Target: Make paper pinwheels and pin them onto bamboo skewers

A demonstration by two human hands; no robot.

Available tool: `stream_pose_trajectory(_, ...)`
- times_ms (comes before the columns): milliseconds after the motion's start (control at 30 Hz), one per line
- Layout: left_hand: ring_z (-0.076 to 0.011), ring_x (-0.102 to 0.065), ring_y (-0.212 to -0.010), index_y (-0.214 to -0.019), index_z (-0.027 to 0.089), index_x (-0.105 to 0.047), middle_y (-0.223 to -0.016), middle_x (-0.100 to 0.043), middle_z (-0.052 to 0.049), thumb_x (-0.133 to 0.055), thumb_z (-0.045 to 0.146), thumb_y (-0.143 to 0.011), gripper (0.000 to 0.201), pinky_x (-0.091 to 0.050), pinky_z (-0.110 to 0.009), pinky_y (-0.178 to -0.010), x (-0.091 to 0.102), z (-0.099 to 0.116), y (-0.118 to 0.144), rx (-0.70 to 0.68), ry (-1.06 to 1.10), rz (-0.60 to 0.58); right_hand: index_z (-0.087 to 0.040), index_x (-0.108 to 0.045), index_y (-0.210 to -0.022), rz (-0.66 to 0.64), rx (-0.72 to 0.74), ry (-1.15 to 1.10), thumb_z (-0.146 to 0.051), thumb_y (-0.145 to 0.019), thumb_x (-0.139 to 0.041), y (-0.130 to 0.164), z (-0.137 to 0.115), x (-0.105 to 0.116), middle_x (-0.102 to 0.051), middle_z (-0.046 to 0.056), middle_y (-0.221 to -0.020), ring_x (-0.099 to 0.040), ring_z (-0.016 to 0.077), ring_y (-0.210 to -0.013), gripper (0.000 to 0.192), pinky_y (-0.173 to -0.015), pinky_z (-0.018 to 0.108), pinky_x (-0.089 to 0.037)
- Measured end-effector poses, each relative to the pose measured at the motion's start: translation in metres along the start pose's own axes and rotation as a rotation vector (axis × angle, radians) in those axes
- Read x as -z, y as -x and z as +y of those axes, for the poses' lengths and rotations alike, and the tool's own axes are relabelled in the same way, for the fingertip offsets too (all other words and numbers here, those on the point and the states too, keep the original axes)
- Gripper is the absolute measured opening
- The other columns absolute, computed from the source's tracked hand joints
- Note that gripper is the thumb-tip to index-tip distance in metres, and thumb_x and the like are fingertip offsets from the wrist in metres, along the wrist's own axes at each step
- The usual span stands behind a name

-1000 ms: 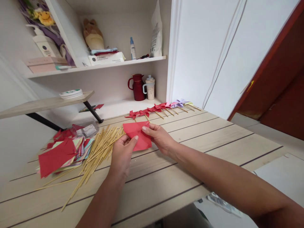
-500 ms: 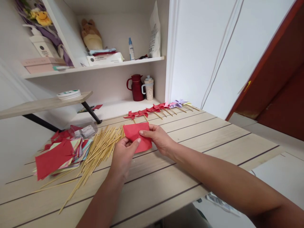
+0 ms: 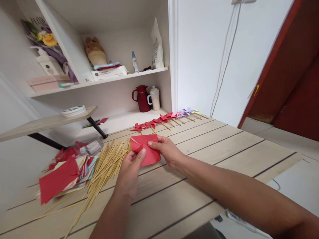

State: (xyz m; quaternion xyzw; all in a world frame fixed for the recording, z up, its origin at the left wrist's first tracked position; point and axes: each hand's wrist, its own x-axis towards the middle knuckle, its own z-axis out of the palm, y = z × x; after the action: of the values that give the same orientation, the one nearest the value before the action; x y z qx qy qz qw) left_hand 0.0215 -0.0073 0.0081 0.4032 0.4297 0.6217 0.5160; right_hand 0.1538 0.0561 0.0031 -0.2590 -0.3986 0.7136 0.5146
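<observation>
Both my hands hold a red paper square (image 3: 149, 151) just above the wooden table (image 3: 224, 146). My left hand (image 3: 131, 172) pinches its near left edge with the thumb on top. My right hand (image 3: 168, 151) grips its right side, fingers laid across the top; a corner is folded over near the upper left. A heap of thin bamboo sticks (image 3: 104, 166) lies just left of my hands. Further left is a stack of coloured paper squares (image 3: 64, 172) with a red sheet on top.
A row of finished paper pinwheels (image 3: 164, 119), red then pink and purple, lies along the table's far edge. Behind stand a dark red jug (image 3: 142, 98) and a speckled cup (image 3: 155, 98) on a white shelf. A clear plastic packet (image 3: 91, 146) lies by the paper stack.
The view tilted up slightly. My hands stayed in place on the red paper, and my right fingers shifted along its upper edge while a corner fold appeared.
</observation>
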Motion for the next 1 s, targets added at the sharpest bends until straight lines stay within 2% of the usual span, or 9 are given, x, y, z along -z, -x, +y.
stream_pose_trajectory(133,-0.0267,-0.068,-0.116,-0.118,0.020,-0.073,-0.118,-0.076,-0.010,-0.083,0.040,-0.077,0.047,-0.046,-0.042,-0.109,-0.003,0.007,0.003,-0.016,0.067,-0.008,-0.015,-0.077,-0.085,-0.005,0.028,-0.035,-0.031,-0.062,-0.091,0.000,-0.002,0.000,-0.080,0.007,-0.088,-0.070,0.0174,-0.073,0.031,-0.076,0.031,-0.055)
stream_pose_trajectory(300,-0.0279,-0.065,-0.120,-0.116,0.018,-0.074,-0.118,-0.076,-0.011,-0.084,0.044,-0.077,0.048,-0.044,-0.043,-0.110,-0.002,0.007,0.002,0.021,0.057,-0.016,-0.015,-0.077,-0.085,0.015,0.021,-0.047,-0.031,-0.062,-0.091,-0.002,-0.006,0.001,-0.080,0.008,-0.087,-0.069,0.0181,-0.073,0.032,-0.076,0.031,-0.054)
stream_pose_trajectory(400,-0.0283,-0.064,-0.121,-0.113,0.017,-0.075,-0.119,-0.075,-0.013,-0.076,0.057,-0.080,0.052,-0.045,-0.043,-0.108,0.002,0.004,-0.002,0.005,0.063,-0.009,-0.014,-0.076,-0.086,0.020,0.007,-0.072,-0.031,-0.062,-0.092,-0.004,-0.006,0.003,-0.080,0.008,-0.089,-0.070,0.0191,-0.075,0.033,-0.076,0.032,-0.054)
stream_pose_trajectory(533,-0.0304,-0.066,-0.116,-0.106,0.013,-0.076,-0.115,-0.075,-0.017,-0.063,0.076,-0.080,0.069,-0.049,-0.044,-0.103,0.006,0.004,-0.004,0.022,0.047,0.033,-0.013,-0.077,-0.087,0.027,-0.007,-0.091,-0.031,-0.061,-0.091,-0.006,-0.006,0.006,-0.080,0.009,-0.089,-0.070,0.0185,-0.075,0.034,-0.073,0.030,-0.054)
stream_pose_trajectory(733,-0.0269,-0.066,-0.115,-0.116,0.017,-0.074,-0.119,-0.075,-0.012,-0.084,0.050,-0.074,0.054,-0.049,-0.039,-0.101,0.004,0.007,-0.001,0.020,-0.015,-0.018,-0.013,-0.077,-0.089,0.007,-0.008,-0.093,-0.027,-0.062,-0.090,-0.006,-0.006,0.006,-0.080,0.008,-0.089,-0.071,0.0174,-0.074,0.034,-0.074,0.030,-0.056)
stream_pose_trajectory(1000,-0.0241,-0.068,-0.104,-0.114,0.017,-0.076,-0.114,-0.076,-0.011,-0.087,0.049,-0.069,0.056,-0.048,-0.037,-0.099,0.009,0.002,-0.006,0.054,-0.074,-0.014,-0.015,-0.076,-0.085,-0.011,0.010,-0.046,-0.025,-0.062,-0.089,-0.001,-0.006,0.000,-0.079,0.005,-0.083,-0.070,0.0165,-0.071,0.029,-0.070,0.029,-0.058)
